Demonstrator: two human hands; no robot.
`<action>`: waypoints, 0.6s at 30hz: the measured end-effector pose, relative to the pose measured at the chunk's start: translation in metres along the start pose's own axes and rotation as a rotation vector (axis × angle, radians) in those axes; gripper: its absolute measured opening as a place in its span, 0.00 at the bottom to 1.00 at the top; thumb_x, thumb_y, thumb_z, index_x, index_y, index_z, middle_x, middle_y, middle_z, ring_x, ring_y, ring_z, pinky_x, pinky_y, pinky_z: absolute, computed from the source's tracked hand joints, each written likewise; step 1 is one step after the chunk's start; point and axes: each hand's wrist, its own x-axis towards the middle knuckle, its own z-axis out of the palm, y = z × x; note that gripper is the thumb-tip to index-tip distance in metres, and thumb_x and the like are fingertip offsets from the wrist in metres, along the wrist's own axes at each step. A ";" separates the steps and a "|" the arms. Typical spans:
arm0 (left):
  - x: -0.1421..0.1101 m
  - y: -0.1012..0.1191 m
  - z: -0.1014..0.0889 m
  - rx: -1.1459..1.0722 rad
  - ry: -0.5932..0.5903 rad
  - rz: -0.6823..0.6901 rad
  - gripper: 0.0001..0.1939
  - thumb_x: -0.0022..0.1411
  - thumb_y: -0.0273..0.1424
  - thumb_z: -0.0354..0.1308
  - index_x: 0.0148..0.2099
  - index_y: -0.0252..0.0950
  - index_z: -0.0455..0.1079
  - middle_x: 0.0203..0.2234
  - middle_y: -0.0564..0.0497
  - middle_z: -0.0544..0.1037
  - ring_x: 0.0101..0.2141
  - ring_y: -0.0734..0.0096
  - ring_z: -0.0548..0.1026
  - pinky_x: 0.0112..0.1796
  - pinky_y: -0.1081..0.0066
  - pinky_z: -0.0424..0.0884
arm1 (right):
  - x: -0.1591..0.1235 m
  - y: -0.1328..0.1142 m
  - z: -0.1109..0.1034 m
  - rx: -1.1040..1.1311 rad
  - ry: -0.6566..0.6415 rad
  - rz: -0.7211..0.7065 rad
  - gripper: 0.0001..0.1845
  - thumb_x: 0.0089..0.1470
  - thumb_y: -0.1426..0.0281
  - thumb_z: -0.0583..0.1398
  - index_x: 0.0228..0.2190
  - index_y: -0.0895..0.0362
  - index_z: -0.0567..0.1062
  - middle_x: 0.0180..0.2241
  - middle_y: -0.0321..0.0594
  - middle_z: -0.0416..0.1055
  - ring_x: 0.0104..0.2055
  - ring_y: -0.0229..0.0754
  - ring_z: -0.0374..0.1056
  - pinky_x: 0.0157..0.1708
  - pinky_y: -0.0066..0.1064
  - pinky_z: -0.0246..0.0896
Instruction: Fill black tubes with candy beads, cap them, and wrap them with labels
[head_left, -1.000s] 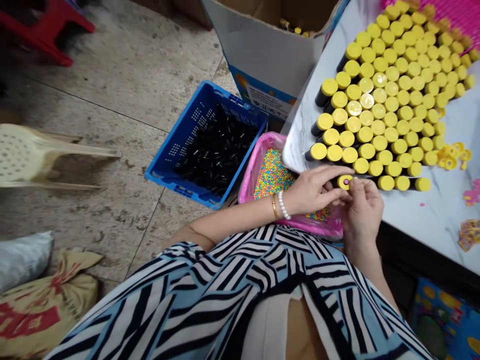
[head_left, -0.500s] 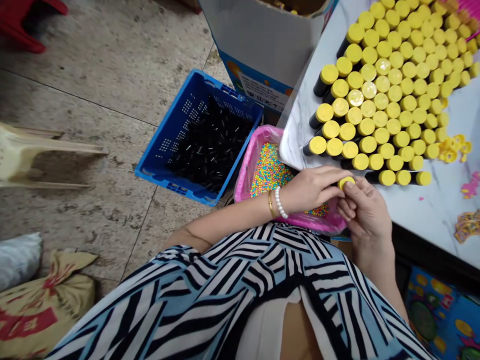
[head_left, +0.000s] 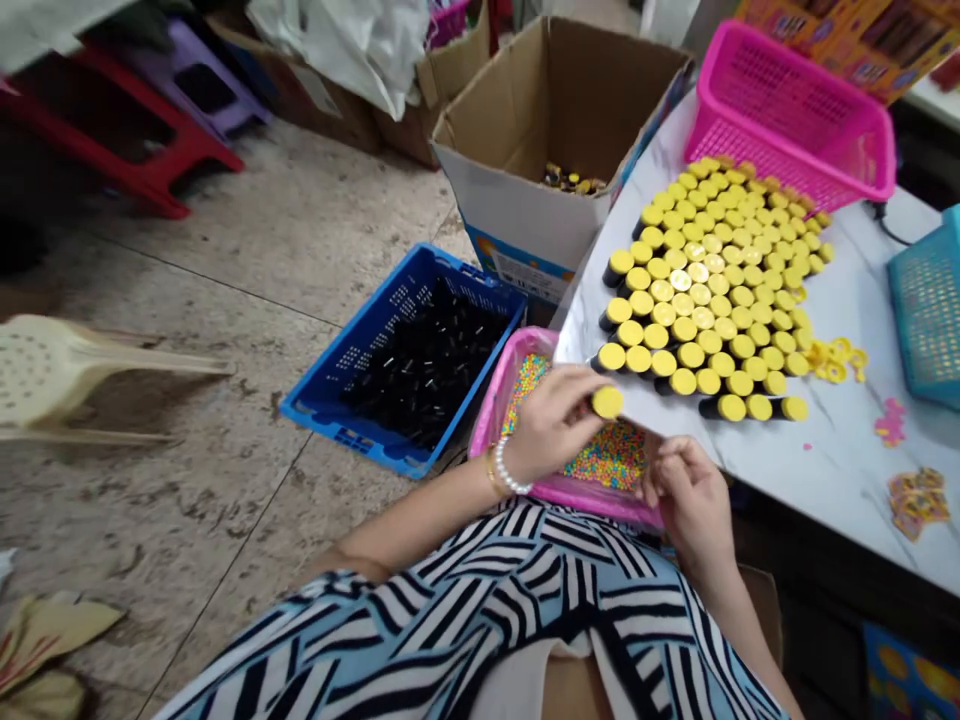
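My left hand (head_left: 551,420), with a bead bracelet at the wrist, is closed around a small tube with a yellow cap (head_left: 607,402). Its cap faces up, while my fingers hide most of the body. Below both hands lies a pink tub (head_left: 486,420) of small multicoloured balls (head_left: 611,455). My right hand (head_left: 686,490) is apart from the tube, over the tub's right end by the table edge. Its fingers are curled together, and what they hold, if anything, is hidden. Rows of yellow-capped black tubes (head_left: 701,318) stand on the table close by.
A blue crate (head_left: 300,400) of black tubes sits on the floor, left of the tub. Behind it rises an open cardboard box (head_left: 517,225). The marbled table (head_left: 840,470) bears a pink basket (head_left: 795,130), a teal basket (head_left: 930,310), yellow rings (head_left: 836,360) and small pink pieces (head_left: 890,423).
My right thumb has pressed the yellow cap onto the tube and let go. My hands have parted, with the tube carried left in my left hand. The view has tilted up, showing the baskets.
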 end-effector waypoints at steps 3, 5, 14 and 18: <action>0.021 -0.009 -0.027 0.112 0.159 -0.161 0.17 0.59 0.31 0.73 0.51 0.37 0.80 0.44 0.46 0.79 0.30 0.78 0.76 0.31 0.75 0.79 | -0.009 0.002 -0.017 -0.036 0.112 -0.075 0.15 0.58 0.62 0.70 0.37 0.54 0.71 0.20 0.26 0.67 0.21 0.33 0.65 0.27 0.26 0.66; 0.038 -0.018 -0.030 0.097 0.102 -0.216 0.17 0.58 0.30 0.72 0.50 0.35 0.81 0.42 0.47 0.79 0.31 0.77 0.77 0.32 0.74 0.81 | -0.009 0.000 -0.028 -0.043 0.181 -0.117 0.15 0.58 0.62 0.71 0.36 0.55 0.71 0.20 0.26 0.67 0.21 0.33 0.65 0.26 0.25 0.63; 0.032 -0.029 -0.010 -0.170 0.160 -0.335 0.18 0.66 0.32 0.63 0.57 0.34 0.76 0.41 0.46 0.81 0.30 0.74 0.80 0.29 0.73 0.80 | 0.034 -0.084 -0.125 -0.500 0.802 -0.570 0.06 0.53 0.71 0.71 0.33 0.58 0.80 0.23 0.30 0.76 0.24 0.30 0.70 0.31 0.22 0.63; -0.011 -0.029 -0.019 0.060 0.155 -0.274 0.09 0.68 0.32 0.62 0.47 0.36 0.79 0.36 0.49 0.81 0.30 0.73 0.79 0.32 0.72 0.78 | 0.084 -0.140 -0.174 -0.578 0.823 -0.484 0.10 0.42 0.84 0.70 0.28 0.60 0.83 0.23 0.27 0.76 0.25 0.20 0.63 0.33 0.14 0.55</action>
